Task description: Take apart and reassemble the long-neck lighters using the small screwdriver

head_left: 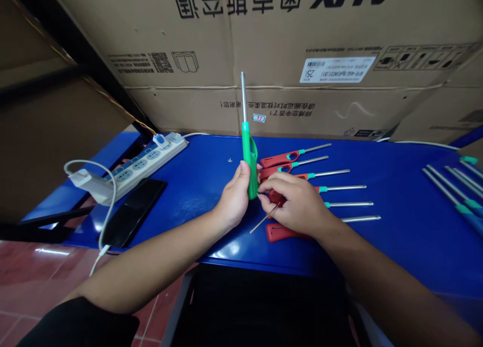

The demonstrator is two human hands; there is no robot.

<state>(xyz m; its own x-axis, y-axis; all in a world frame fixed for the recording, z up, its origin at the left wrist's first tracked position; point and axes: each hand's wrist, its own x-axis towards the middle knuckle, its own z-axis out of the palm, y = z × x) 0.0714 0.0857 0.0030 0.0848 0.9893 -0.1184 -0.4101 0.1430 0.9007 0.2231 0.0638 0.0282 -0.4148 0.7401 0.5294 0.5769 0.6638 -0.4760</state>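
My left hand (236,196) is wrapped round a green long-nosed gas lighter (247,146), its metal barrel pointing up. Tucked in my right hand (296,198) is a thin screwdriver (264,219), its metal shaft slanting down to the left. The thumb and index finger of that hand pinch close to the lighter's lower side, at something tiny I cannot make out. Behind and under this hand, several red lighters (279,159) lie in a row on the blue table (211,181), barrels to the right. My right hand partly covers them.
To the left lie a black phone (134,213) and a white power strip (145,163) with a cable. More lighters with blue handles (473,213) lie at the right edge. A large cardboard box (188,95) stands upright behind the table.
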